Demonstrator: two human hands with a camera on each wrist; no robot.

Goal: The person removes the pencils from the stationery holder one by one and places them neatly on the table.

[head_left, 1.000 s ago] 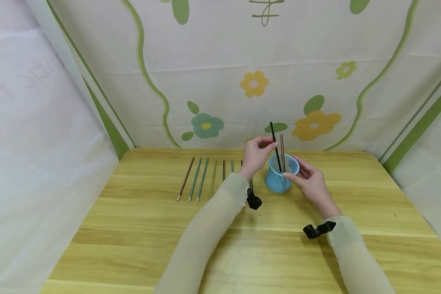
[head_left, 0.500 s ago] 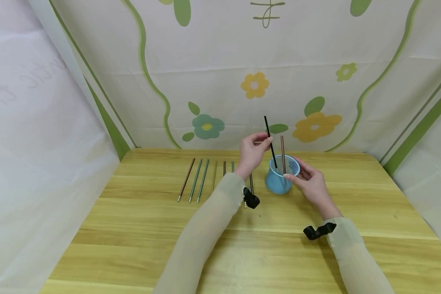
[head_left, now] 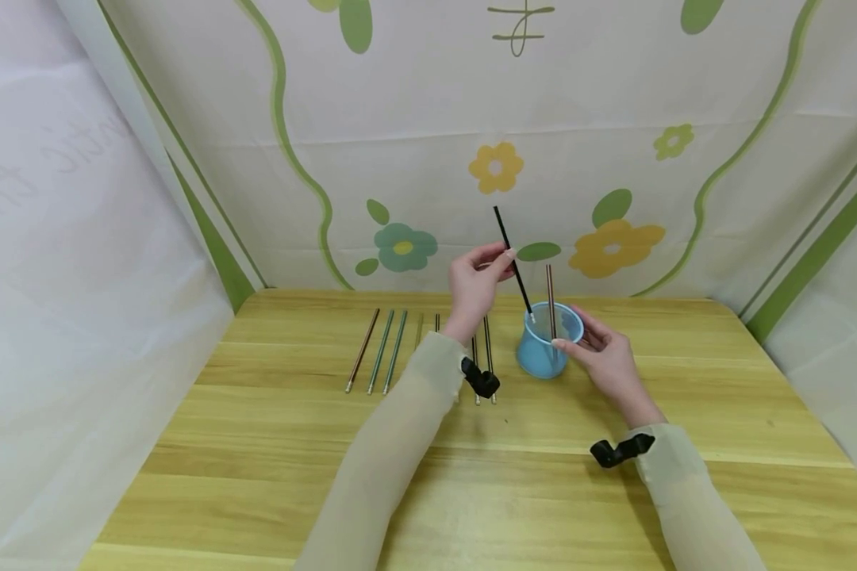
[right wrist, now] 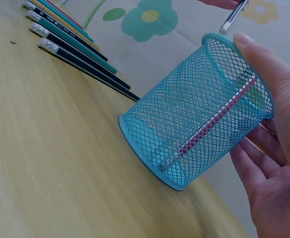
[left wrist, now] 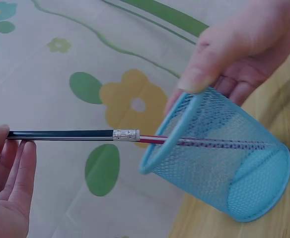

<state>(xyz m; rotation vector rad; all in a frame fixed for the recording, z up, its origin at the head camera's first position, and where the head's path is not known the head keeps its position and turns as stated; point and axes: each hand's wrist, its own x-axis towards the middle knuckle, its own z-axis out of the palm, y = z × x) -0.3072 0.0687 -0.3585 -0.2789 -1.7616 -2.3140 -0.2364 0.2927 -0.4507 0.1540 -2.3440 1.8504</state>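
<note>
My left hand (head_left: 474,289) pinches a black pencil (head_left: 521,285) by its middle, tilted with the eraser end down. That eraser end and its silver ferrule (left wrist: 126,135) stand just above the rim of a blue mesh pencil cup (head_left: 539,358). My right hand (head_left: 609,361) grips the cup at its right side, thumb on the rim and fingers behind. One dark-red striped pencil (head_left: 551,295) leans inside, its eraser end at the bottom, showing through the mesh in the right wrist view. The cup appears upright on the table.
Left of the cup, several pencils lie side by side on the wooden table (head_left: 257,444): a red-brown pencil (head_left: 362,350), teal pencils (head_left: 380,353), a yellow pencil (head_left: 420,327) and black pencils (head_left: 489,349). My left forearm hides part of the row. A flower-printed curtain (head_left: 414,95) hangs behind.
My left hand has drawn the black pencil up and to the left, from inside the cup to just above its rim. The right hand and cup have stayed put.
</note>
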